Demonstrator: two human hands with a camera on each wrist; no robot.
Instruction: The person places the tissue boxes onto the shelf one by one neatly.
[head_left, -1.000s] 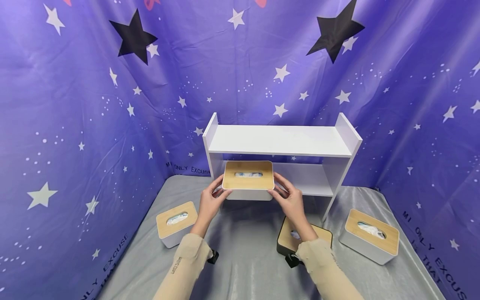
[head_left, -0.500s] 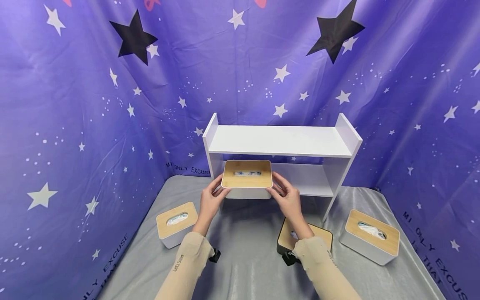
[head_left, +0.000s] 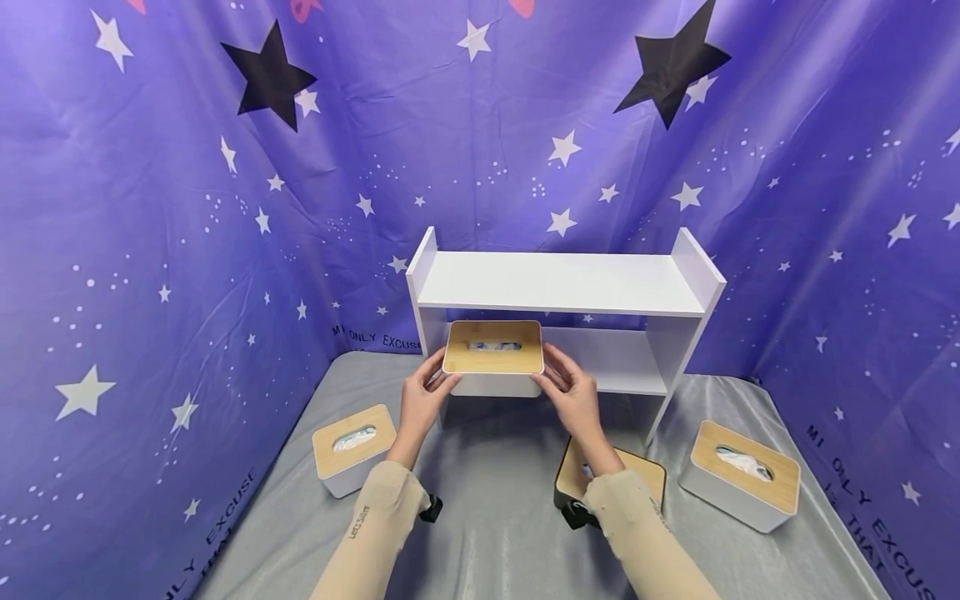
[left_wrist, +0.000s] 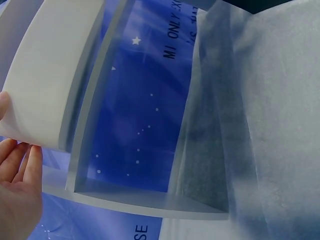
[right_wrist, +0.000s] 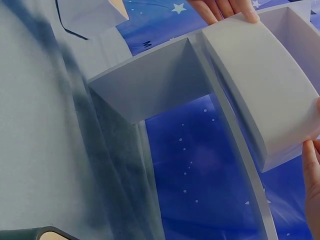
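In the head view, a white tissue box (head_left: 492, 384) with a light wooden lid is held level at the left part of the white shelf unit's middle shelf (head_left: 611, 358). My left hand (head_left: 422, 404) grips its left end, thumb at the front corner and fingers along the side. At the opposite end, my right hand (head_left: 576, 406) grips it the same way. The left wrist view shows the white box (left_wrist: 47, 75) close over the shelf board (left_wrist: 92, 95), fingertips against its end. From the right wrist, the box's front wall (right_wrist: 265, 80) appears beside that board too.
A white tissue box (head_left: 352, 467) stands left on the grey cloth (head_left: 480, 533). To the right are a black tissue box (head_left: 645, 471), partly behind my right forearm, and another white tissue box (head_left: 738, 492). The unit's top shelf (head_left: 558, 279) lies above the held box. Purple starry curtains (head_left: 480, 150) surround everything.
The held tissue box has shifted slightly back and to the left, both hands moving with it. The other boxes and the shelf unit stay where they were.
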